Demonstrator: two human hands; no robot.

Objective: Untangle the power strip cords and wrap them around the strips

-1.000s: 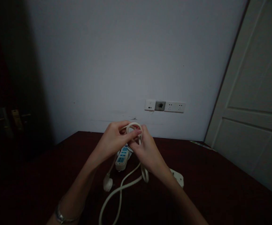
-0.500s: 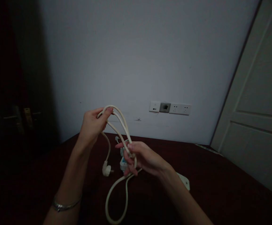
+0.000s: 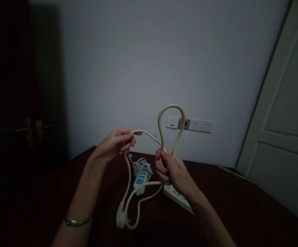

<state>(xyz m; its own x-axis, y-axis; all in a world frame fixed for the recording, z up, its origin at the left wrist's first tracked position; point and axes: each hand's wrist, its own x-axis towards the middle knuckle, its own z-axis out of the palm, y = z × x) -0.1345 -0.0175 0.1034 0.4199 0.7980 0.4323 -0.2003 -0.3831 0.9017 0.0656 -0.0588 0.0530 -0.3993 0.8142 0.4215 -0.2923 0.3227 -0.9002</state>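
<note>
A white power cord (image 3: 181,128) runs between my hands. My right hand (image 3: 171,168) is closed around gathered strands of it, and one loop stands up above the fist. My left hand (image 3: 120,142) pinches a single strand further left, thumb on top. From there the cord drops to its plug (image 3: 120,216), which hangs low beside a drooping loop. Partly behind my right forearm lies a white power strip (image 3: 178,198). Between the hands, further back on the table, is a second power strip (image 3: 142,178) with blue sockets and its own thin cord bundled on it.
The dark red table (image 3: 215,192) reaches back to a pale wall. Wall sockets (image 3: 200,126) are set in that wall behind my right hand. A white door (image 3: 279,120) stands at the right, and a dark door with a handle (image 3: 39,130) at the left.
My right hand has risen and moved right, closing around the cord, with a loop now upright above it. My left hand has shifted right and lower, now on one strand. The plug hangs lower.
</note>
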